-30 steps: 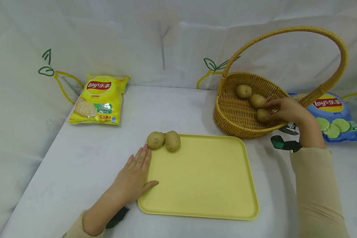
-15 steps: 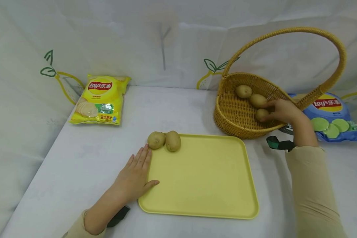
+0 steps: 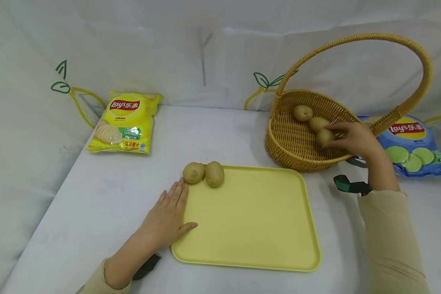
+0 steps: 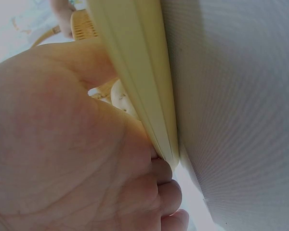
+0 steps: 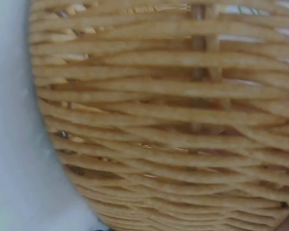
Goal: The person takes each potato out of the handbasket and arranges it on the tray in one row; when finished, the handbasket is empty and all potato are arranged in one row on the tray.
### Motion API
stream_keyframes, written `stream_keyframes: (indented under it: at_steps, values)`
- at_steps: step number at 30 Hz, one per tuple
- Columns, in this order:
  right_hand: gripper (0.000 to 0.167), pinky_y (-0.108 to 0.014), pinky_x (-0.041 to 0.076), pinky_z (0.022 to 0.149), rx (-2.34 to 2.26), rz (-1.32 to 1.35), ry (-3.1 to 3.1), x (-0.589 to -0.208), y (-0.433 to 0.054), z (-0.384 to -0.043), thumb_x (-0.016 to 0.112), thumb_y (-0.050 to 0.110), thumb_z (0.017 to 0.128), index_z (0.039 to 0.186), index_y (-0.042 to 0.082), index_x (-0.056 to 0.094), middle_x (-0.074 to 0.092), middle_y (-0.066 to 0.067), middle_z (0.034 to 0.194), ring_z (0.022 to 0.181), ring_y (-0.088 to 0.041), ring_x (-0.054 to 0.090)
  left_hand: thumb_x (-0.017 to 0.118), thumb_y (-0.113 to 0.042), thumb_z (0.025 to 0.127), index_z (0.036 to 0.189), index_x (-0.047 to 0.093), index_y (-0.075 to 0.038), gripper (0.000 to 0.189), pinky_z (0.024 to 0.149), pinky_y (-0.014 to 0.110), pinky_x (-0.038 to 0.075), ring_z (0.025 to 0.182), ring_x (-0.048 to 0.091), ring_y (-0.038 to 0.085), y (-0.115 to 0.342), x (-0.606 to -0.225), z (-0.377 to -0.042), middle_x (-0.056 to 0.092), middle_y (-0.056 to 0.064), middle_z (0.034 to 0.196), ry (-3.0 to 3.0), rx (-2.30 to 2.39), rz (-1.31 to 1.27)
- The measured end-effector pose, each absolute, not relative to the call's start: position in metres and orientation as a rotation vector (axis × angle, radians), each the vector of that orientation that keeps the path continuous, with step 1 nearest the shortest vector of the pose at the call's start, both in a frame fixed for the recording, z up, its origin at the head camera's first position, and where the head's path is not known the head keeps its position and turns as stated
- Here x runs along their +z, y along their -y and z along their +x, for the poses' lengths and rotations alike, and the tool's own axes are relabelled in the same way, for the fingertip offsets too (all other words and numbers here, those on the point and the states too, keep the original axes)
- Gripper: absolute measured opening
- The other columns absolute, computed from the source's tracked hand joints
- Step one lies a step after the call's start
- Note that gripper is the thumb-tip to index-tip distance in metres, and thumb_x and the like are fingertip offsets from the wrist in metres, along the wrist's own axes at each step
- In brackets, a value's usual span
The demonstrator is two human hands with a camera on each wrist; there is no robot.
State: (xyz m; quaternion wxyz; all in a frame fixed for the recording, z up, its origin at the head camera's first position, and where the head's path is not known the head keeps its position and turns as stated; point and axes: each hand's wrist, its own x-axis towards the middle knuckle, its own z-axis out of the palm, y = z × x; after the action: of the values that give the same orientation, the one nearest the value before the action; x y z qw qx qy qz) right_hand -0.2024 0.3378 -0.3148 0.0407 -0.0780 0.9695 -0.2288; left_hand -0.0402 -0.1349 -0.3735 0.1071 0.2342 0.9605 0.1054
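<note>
My left hand [image 3: 165,222] lies with straight fingers along the left edge of a yellow tray [image 3: 253,220], its thumb over the rim. The left wrist view shows the palm [image 4: 72,144] against the tray's side [image 4: 139,72]. Two potatoes, one [image 3: 193,173] by the fingertips and another [image 3: 214,174] beside it, sit at the tray's far left corner. Reaching into a wicker basket [image 3: 284,153], my right hand [image 3: 358,141] pinches a potato [image 3: 325,139] between thumb and fingers. Two more potatoes, a middle one [image 3: 317,122] and a far one [image 3: 302,113], lie inside. Woven basket wall [image 5: 159,106] hides this hand in the right wrist view.
The basket's tall handle [image 3: 353,37] arches above the right hand. Behind the right forearm lies a blue chip bag [image 3: 411,143], partly covered. A yellow chip bag [image 3: 126,122] stands at the back left, near the patterned white cloth [image 3: 220,61].
In the basket, the right thumb has come further round the nearest potato, which has shifted slightly toward the middle one. The left hand and the potatoes on the tray stay put.
</note>
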Motion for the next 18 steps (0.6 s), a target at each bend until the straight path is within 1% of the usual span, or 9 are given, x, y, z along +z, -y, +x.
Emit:
stream_keyframes:
  at_steps: [2,3,4,6,9,11,14,16,18]
  values:
    - [0.06,-0.036,0.047,0.08,-0.761,-0.222,-3.016,-0.316,-0.338,-0.199,0.077,0.028,0.079,0.125,-0.006,0.057,0.055,-0.032,0.119,0.104,-0.045,0.052,0.058,-0.045,0.091,0.145,0.017,0.012,0.089,0.109,0.054,0.02,0.141,0.01,0.039,0.135,-0.373,-0.04,0.005,0.028,0.153,-2.825,0.309,0.689]
    - [0.059,-0.028,0.046,0.077,-0.796,-0.213,-3.043,-0.316,-0.337,-0.197,0.078,0.027,0.079,0.125,-0.005,0.057,0.056,-0.032,0.119,0.103,-0.043,0.053,0.058,-0.044,0.091,0.145,0.017,0.012,0.088,0.109,0.054,0.019,0.141,0.01,0.039,0.135,-0.372,-0.04,0.005,0.027,0.153,-2.822,0.31,0.688]
    - [0.059,-0.021,0.043,0.072,-0.826,-0.195,-3.068,-0.316,-0.337,-0.194,0.078,0.028,0.079,0.125,-0.003,0.058,0.056,-0.03,0.12,0.102,-0.038,0.054,0.058,-0.044,0.091,0.145,0.017,0.012,0.088,0.109,0.054,0.019,0.141,0.01,0.038,0.134,-0.371,-0.04,0.005,0.027,0.153,-2.819,0.313,0.685]
    - [0.058,-0.011,0.035,0.065,-0.894,-0.166,-3.108,-0.317,-0.335,-0.19,0.078,0.028,0.079,0.126,-0.001,0.059,0.057,-0.026,0.121,0.099,-0.023,0.055,0.059,-0.043,0.091,0.145,0.017,0.012,0.087,0.11,0.053,0.019,0.141,0.01,0.038,0.134,-0.369,-0.04,0.005,0.027,0.153,-2.812,0.314,0.678]
    - [0.057,-0.009,0.036,0.066,-1.024,-0.133,-3.141,-0.315,-0.33,-0.183,0.078,0.027,0.079,0.127,0.003,0.059,0.059,-0.013,0.121,0.093,-0.003,0.049,0.059,-0.042,0.091,0.145,0.017,0.012,0.087,0.11,0.053,0.019,0.141,0.01,0.038,0.133,-0.368,-0.04,0.005,0.027,0.153,-2.808,0.315,0.674]
    - [0.055,-0.006,0.038,0.067,-1.13,-0.139,-3.15,-0.313,-0.325,-0.18,0.079,0.023,0.078,0.127,0.004,0.06,0.06,0.0,0.115,0.089,0.006,0.048,0.059,-0.043,0.091,0.145,0.017,0.012,0.087,0.11,0.054,0.019,0.141,0.01,0.038,0.133,-0.369,-0.04,0.005,0.027,0.153,-2.811,0.314,0.673]
    - [0.051,-0.004,0.042,0.068,-1.321,-0.19,-3.132,-0.308,-0.317,-0.175,0.079,0.011,0.077,0.125,0.004,0.062,0.058,0.016,0.109,0.088,0.009,0.052,0.059,-0.044,0.091,0.145,0.017,0.012,0.088,0.11,0.054,0.019,0.141,0.01,0.038,0.133,-0.37,-0.041,0.005,0.027,0.153,-2.814,0.306,0.676]
    - [0.05,-0.005,0.045,0.07,-1.469,-0.255,-3.085,-0.304,-0.31,-0.173,0.077,0.001,0.077,0.125,0.004,0.062,0.058,0.019,0.108,0.089,0.008,0.056,0.058,-0.045,0.091,0.145,0.017,0.012,0.089,0.11,0.054,0.019,0.141,0.01,0.039,0.134,-0.371,-0.041,0.005,0.028,0.153,-2.814,0.298,0.675]
    - [0.051,-0.007,0.046,0.072,-1.603,-0.325,-3.029,-0.3,-0.303,-0.17,0.074,-0.007,0.076,0.124,0.004,0.063,0.06,0.016,0.109,0.091,0.006,0.059,0.058,-0.044,0.091,0.145,0.017,0.012,0.089,0.11,0.054,0.019,0.141,0.01,0.038,0.134,-0.372,-0.041,0.005,0.028,0.153,-2.814,0.295,0.675]
